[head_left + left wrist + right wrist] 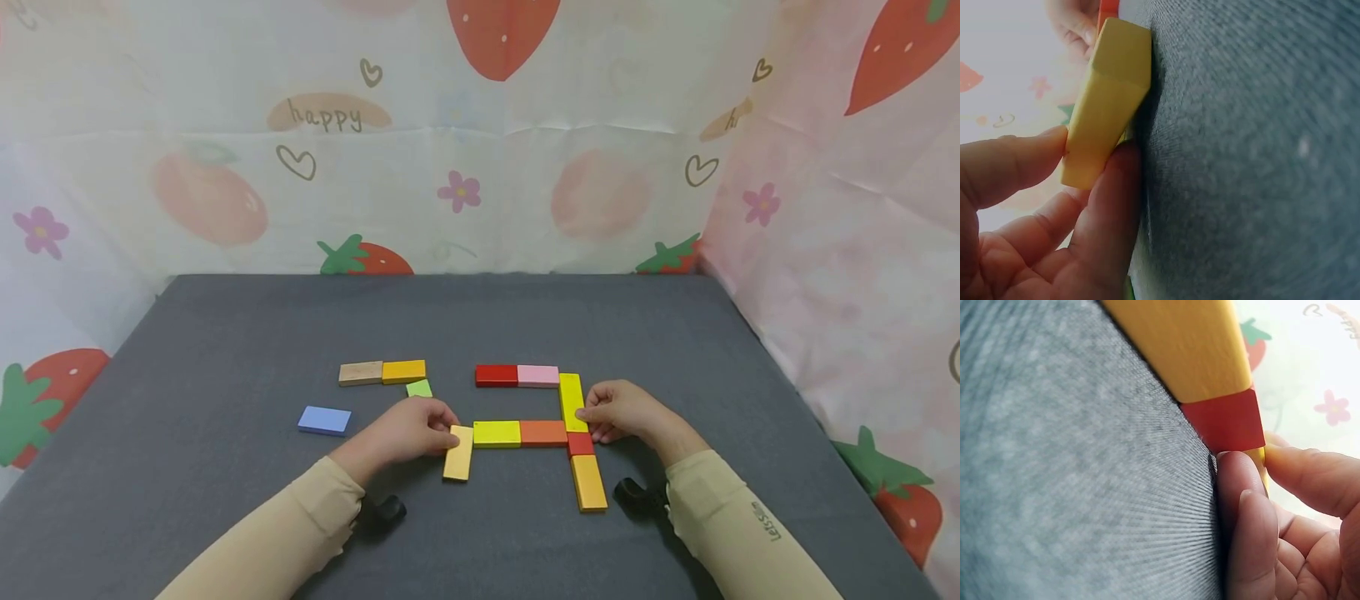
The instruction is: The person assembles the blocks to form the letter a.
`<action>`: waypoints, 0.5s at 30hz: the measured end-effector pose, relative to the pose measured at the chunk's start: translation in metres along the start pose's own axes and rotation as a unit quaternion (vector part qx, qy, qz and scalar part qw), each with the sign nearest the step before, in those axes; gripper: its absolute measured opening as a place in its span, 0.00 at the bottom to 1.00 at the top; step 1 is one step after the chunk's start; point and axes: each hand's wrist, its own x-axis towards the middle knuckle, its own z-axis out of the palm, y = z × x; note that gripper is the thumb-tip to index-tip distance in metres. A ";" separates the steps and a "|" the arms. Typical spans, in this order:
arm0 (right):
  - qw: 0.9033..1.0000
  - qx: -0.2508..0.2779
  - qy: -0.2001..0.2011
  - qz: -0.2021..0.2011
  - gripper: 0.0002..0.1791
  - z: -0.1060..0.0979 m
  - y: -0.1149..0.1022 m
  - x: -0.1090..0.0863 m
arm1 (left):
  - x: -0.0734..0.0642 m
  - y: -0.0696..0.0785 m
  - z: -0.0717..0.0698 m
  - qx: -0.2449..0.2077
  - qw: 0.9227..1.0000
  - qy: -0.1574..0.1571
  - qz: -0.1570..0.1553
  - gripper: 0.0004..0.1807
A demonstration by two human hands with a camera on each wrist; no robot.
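In the head view my left hand (411,429) pinches a pale yellow block (458,454) between thumb and fingers. This block stands at the left end of a row formed by a bright yellow block (497,434) and an orange block (543,433). The left wrist view shows the pinched block (1105,103) low over the cloth. My right hand (628,412) has its thumb on top of an upright-lying long yellow block (571,400), fingers against its right side. Below that block come a small red block (581,444) and an amber block (589,484), in one column.
Further back lie a red block (496,376) and a pink block (537,377), end to end. At the left are a wooden block (361,373), an orange-yellow block (404,372), a partly covered green block (419,388) and a separate blue block (324,421). Grey cloth (247,333) covers the table.
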 end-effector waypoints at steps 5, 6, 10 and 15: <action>1.000 0.001 -0.001 0.001 0.10 0.000 0.000 0.000 | 0.000 0.000 0.002 0.010 1.000 -0.002 0.002 0.08; 1.000 -0.001 -0.001 0.000 0.10 0.000 0.000 0.000 | 0.001 0.000 0.002 0.012 1.000 -0.001 0.002 0.08; 1.000 0.000 0.002 -0.001 0.11 0.000 0.000 -0.001 | 0.001 0.000 0.003 0.016 1.000 0.003 0.003 0.08; 1.000 0.002 0.002 0.003 0.10 0.000 -0.001 0.000 | -0.001 0.004 0.004 0.027 1.000 0.008 0.001 0.08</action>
